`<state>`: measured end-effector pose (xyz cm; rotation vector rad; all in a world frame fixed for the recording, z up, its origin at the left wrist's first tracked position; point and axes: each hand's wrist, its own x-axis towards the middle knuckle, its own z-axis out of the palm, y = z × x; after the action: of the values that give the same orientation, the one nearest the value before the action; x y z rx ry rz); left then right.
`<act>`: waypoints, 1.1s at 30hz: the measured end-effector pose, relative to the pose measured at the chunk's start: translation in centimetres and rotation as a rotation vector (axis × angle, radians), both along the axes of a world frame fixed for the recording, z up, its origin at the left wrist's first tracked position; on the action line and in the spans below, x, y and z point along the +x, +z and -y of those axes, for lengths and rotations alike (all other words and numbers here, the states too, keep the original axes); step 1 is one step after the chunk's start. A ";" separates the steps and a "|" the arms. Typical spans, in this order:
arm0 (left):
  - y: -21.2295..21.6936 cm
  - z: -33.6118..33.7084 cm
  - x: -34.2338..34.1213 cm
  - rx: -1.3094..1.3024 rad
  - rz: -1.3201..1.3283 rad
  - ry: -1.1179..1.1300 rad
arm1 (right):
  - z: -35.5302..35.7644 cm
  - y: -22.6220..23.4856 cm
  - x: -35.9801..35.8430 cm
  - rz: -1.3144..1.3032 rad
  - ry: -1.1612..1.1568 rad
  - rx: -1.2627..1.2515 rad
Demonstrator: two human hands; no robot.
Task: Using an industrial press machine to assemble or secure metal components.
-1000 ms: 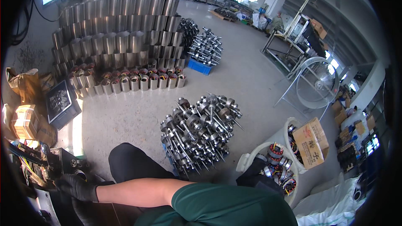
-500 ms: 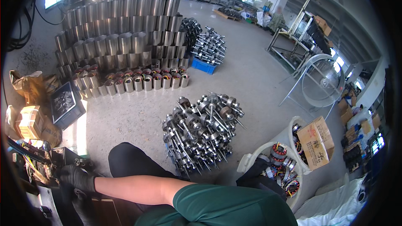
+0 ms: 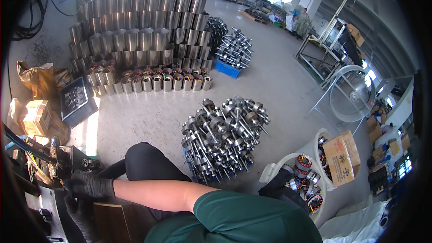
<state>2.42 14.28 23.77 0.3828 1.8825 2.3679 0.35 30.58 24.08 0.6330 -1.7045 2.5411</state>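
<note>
My right hand [image 3: 93,184], in a black glove, reaches far to the left at the edge of a dark machine [image 3: 49,162] with exposed coloured wires. Its fingers are curled, and whatever lies in them is too small or dark to make out. Just below it, my left hand [image 3: 80,213], also black-gloved, comes up with its fingertips close to the right hand's fingers. These fingers look bent together, and what they hold is hidden. Beside the left hand is a dark metal block [image 3: 47,213] with round holes. A brown board [image 3: 112,220] lies to its right.
A heap of metal rotor shafts [image 3: 220,139] stands ahead of my knee. White buckets [image 3: 270,171] with wound stators and a cardboard box [image 3: 341,157] are at right. Stacked metal cylinders [image 3: 148,40] line the wall; a grey crate [image 3: 78,103] and a large fan [image 3: 353,92] stand farther off.
The whole view has shifted, so the surroundings appear farther right. My left hand has come nearer to the fingertips of my right hand, which remains by the machine.
</note>
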 end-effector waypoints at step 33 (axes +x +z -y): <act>-11.5 4.6 -7.1 0.467 0.483 -0.052 | 2.1 -3.0 1.7 0.288 -0.408 0.379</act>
<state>-4.70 9.64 12.31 -0.1112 1.1025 2.5476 2.05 28.48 21.03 -0.0915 -2.1613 2.1203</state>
